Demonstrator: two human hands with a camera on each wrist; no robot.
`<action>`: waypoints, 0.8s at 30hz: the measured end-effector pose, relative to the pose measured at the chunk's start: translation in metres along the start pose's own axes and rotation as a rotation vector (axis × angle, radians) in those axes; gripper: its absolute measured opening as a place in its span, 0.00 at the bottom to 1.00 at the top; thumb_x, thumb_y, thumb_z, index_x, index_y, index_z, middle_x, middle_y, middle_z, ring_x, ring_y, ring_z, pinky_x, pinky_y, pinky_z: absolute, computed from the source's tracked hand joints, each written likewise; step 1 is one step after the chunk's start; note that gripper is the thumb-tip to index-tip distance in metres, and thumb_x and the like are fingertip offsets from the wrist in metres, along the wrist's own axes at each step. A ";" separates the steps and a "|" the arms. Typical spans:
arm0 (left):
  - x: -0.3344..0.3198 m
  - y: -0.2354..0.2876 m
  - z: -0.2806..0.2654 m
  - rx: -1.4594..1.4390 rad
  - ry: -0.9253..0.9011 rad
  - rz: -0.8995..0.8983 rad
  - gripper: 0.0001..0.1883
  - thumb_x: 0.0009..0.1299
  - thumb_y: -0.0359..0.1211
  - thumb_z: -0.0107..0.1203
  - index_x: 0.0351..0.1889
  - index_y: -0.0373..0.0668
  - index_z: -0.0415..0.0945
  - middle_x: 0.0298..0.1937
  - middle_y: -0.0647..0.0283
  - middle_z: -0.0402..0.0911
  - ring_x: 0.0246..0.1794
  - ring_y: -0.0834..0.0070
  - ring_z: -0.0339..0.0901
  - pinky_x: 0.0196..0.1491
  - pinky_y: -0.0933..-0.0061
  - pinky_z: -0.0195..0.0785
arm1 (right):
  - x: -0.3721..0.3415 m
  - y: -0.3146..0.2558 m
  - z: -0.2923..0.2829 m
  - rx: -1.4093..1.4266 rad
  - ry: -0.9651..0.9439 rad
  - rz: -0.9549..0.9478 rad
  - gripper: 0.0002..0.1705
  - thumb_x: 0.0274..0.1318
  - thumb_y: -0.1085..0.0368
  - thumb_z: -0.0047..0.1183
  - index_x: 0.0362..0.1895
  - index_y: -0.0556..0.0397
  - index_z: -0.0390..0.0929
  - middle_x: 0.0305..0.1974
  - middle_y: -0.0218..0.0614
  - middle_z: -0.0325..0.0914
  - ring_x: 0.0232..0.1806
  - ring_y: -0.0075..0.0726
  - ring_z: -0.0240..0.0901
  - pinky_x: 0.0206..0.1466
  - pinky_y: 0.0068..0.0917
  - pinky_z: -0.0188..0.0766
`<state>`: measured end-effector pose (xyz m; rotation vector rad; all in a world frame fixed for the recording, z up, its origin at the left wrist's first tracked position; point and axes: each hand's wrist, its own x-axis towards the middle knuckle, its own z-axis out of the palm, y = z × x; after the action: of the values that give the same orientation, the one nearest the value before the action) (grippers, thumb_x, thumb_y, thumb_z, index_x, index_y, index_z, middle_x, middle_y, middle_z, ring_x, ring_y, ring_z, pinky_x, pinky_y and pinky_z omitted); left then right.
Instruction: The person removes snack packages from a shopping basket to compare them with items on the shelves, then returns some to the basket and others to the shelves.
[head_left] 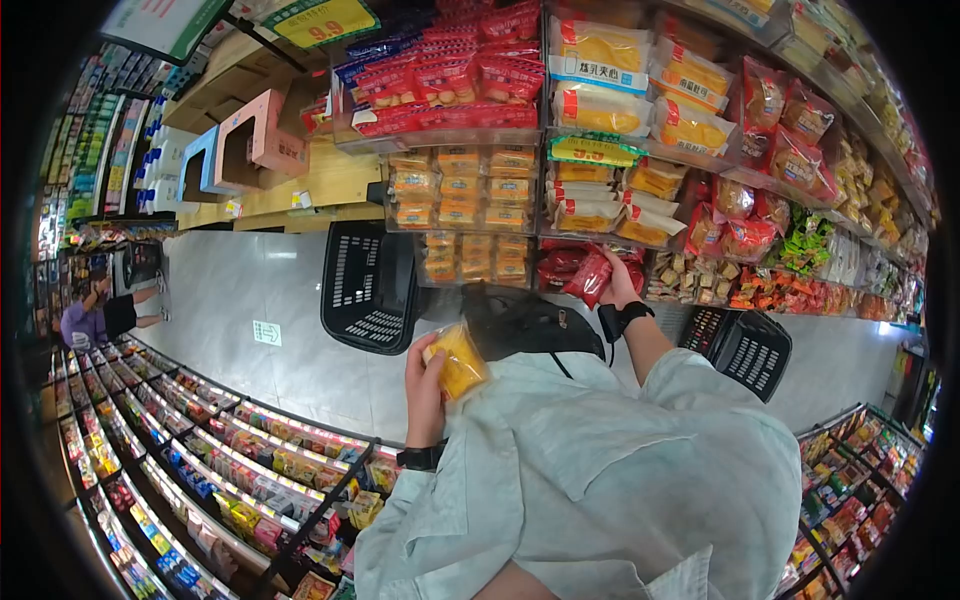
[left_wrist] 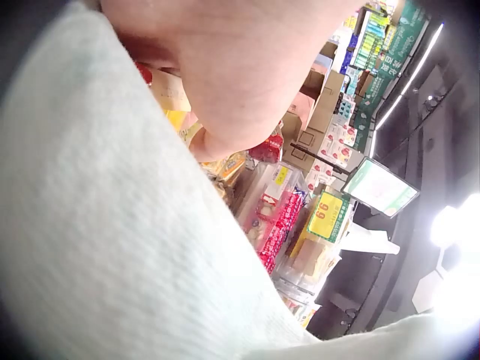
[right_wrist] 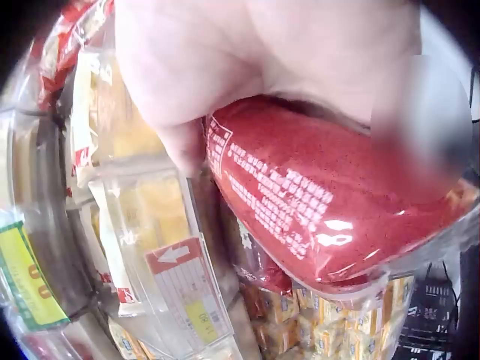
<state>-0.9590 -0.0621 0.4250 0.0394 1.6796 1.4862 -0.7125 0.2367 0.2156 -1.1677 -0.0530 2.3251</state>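
In the head view the left hand [head_left: 425,392] holds a clear-wrapped yellow packet [head_left: 458,362] in front of the shirt, thumb across its face. The right hand [head_left: 622,284] grips a red packet [head_left: 592,277] at the lowest shelf bin, beside other red packets [head_left: 556,268]. In the right wrist view this red packet [right_wrist: 285,187], with white print on its wrapper, fills the middle, and the right hand [right_wrist: 262,60] lies over its top. The left wrist view shows the left hand [left_wrist: 240,67] close up, its packet mostly hidden by the sleeve.
Tiered bins of packaged bread [head_left: 600,75] and small orange packs [head_left: 460,187] stand ahead. Black baskets [head_left: 368,290] are on the floor left and right [head_left: 755,350]. A black bag [head_left: 520,320] is before the body. Snack racks [head_left: 240,430] run behind; a person [head_left: 85,320] is at far left.
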 end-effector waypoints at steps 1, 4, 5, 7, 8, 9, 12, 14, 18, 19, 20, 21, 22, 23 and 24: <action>0.004 0.002 -0.003 0.000 -0.017 0.003 0.17 0.78 0.29 0.50 0.64 0.39 0.71 0.61 0.59 0.74 0.57 0.76 0.74 0.58 0.77 0.69 | -0.003 0.003 -0.001 0.028 0.005 -0.027 0.22 0.71 0.51 0.54 0.60 0.50 0.78 0.54 0.39 0.83 0.58 0.47 0.79 0.67 0.50 0.73; 0.013 0.014 -0.011 0.011 -0.079 -0.004 0.17 0.78 0.30 0.50 0.63 0.39 0.71 0.56 0.62 0.77 0.46 0.81 0.77 0.44 0.82 0.72 | -0.014 0.021 -0.020 0.104 0.003 -0.131 0.19 0.68 0.59 0.54 0.60 0.52 0.75 0.55 0.39 0.82 0.59 0.48 0.78 0.70 0.54 0.71; 0.014 0.017 -0.015 0.017 -0.097 -0.020 0.16 0.78 0.30 0.50 0.63 0.40 0.71 0.54 0.63 0.77 0.42 0.83 0.77 0.39 0.83 0.71 | -0.017 0.029 -0.031 0.120 0.019 -0.173 0.19 0.67 0.61 0.54 0.59 0.52 0.75 0.55 0.38 0.81 0.59 0.48 0.78 0.70 0.55 0.70; 0.019 0.019 -0.025 0.010 -0.143 -0.040 0.16 0.78 0.30 0.50 0.63 0.40 0.71 0.52 0.64 0.77 0.35 0.86 0.76 0.30 0.86 0.68 | -0.047 0.042 -0.020 0.169 0.046 -0.196 0.19 0.63 0.66 0.53 0.57 0.53 0.73 0.57 0.41 0.80 0.60 0.50 0.77 0.71 0.57 0.69; 0.022 0.018 -0.032 -0.001 -0.172 -0.046 0.16 0.78 0.30 0.50 0.63 0.41 0.72 0.52 0.65 0.78 0.33 0.87 0.76 0.28 0.86 0.66 | -0.053 0.051 -0.028 0.178 0.037 -0.221 0.18 0.62 0.66 0.53 0.56 0.53 0.73 0.56 0.41 0.80 0.59 0.50 0.77 0.71 0.57 0.69; 0.024 0.017 -0.038 -0.012 -0.200 -0.055 0.16 0.78 0.30 0.50 0.63 0.41 0.72 0.51 0.65 0.78 0.31 0.88 0.75 0.25 0.87 0.64 | -0.058 0.061 -0.039 0.188 0.030 -0.245 0.17 0.62 0.66 0.53 0.55 0.53 0.73 0.55 0.42 0.80 0.59 0.50 0.77 0.71 0.56 0.69; 0.034 0.016 -0.054 -0.060 -0.241 -0.113 0.16 0.78 0.30 0.49 0.63 0.41 0.72 0.52 0.64 0.77 0.36 0.85 0.77 0.29 0.86 0.68 | -0.077 0.083 -0.079 0.196 0.186 -0.236 0.17 0.62 0.66 0.56 0.54 0.53 0.73 0.51 0.41 0.80 0.56 0.49 0.78 0.68 0.54 0.73; 0.041 0.009 -0.063 -0.088 -0.251 -0.136 0.16 0.78 0.30 0.49 0.62 0.40 0.72 0.53 0.64 0.77 0.40 0.84 0.77 0.33 0.85 0.70 | -0.117 0.095 -0.060 0.149 0.281 -0.240 0.17 0.62 0.62 0.62 0.52 0.52 0.74 0.47 0.38 0.80 0.52 0.43 0.80 0.63 0.45 0.78; 0.054 -0.005 -0.087 -0.096 -0.297 -0.190 0.15 0.78 0.30 0.48 0.62 0.40 0.72 0.55 0.61 0.77 0.50 0.78 0.78 0.46 0.80 0.75 | -0.150 0.110 -0.082 -0.138 0.486 -0.171 0.27 0.62 0.39 0.64 0.49 0.45 0.76 0.41 0.33 0.81 0.33 0.28 0.78 0.32 0.25 0.77; 0.059 -0.011 -0.095 -0.095 -0.296 -0.180 0.15 0.78 0.30 0.48 0.61 0.39 0.72 0.55 0.61 0.77 0.51 0.77 0.78 0.48 0.78 0.75 | -0.156 0.110 -0.087 -0.178 0.501 -0.157 0.26 0.62 0.38 0.64 0.48 0.44 0.76 0.38 0.31 0.81 0.31 0.26 0.77 0.30 0.24 0.75; 0.064 -0.019 -0.102 -0.093 -0.295 -0.170 0.15 0.78 0.30 0.48 0.61 0.39 0.73 0.55 0.60 0.77 0.52 0.76 0.78 0.50 0.77 0.75 | -0.161 0.109 -0.092 -0.216 0.515 -0.142 0.26 0.61 0.37 0.64 0.47 0.43 0.77 0.36 0.29 0.80 0.29 0.25 0.76 0.28 0.22 0.73; 0.064 -0.018 -0.104 -0.089 -0.295 -0.161 0.15 0.78 0.30 0.48 0.60 0.39 0.73 0.56 0.60 0.77 0.54 0.74 0.78 0.53 0.76 0.75 | -0.168 0.109 -0.088 -0.252 0.530 -0.126 0.26 0.61 0.36 0.63 0.46 0.42 0.77 0.33 0.27 0.80 0.27 0.23 0.75 0.26 0.21 0.71; 0.060 -0.011 -0.106 -0.119 -0.281 -0.207 0.15 0.77 0.30 0.49 0.60 0.38 0.73 0.56 0.60 0.77 0.55 0.72 0.78 0.57 0.72 0.74 | -0.174 0.110 -0.084 -0.265 0.559 -0.136 0.26 0.60 0.36 0.64 0.45 0.41 0.78 0.32 0.26 0.79 0.26 0.22 0.74 0.25 0.19 0.70; 0.060 -0.011 -0.109 -0.112 -0.254 -0.210 0.15 0.77 0.31 0.49 0.60 0.38 0.73 0.55 0.60 0.77 0.55 0.72 0.79 0.56 0.73 0.75 | -0.177 0.110 -0.077 -0.276 0.583 -0.149 0.25 0.60 0.35 0.64 0.44 0.40 0.78 0.31 0.24 0.79 0.25 0.20 0.73 0.24 0.18 0.69; 0.061 -0.009 -0.112 -0.106 -0.228 -0.207 0.15 0.77 0.31 0.49 0.60 0.38 0.73 0.55 0.60 0.78 0.55 0.72 0.79 0.55 0.73 0.75 | -0.175 0.106 -0.069 -0.288 0.601 -0.165 0.25 0.59 0.34 0.64 0.44 0.38 0.78 0.30 0.22 0.79 0.23 0.19 0.73 0.23 0.17 0.68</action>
<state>-1.0604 -0.1208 0.3735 -0.0209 1.3780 1.3579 -0.6223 0.0491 0.2728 -1.8830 -0.2604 1.7803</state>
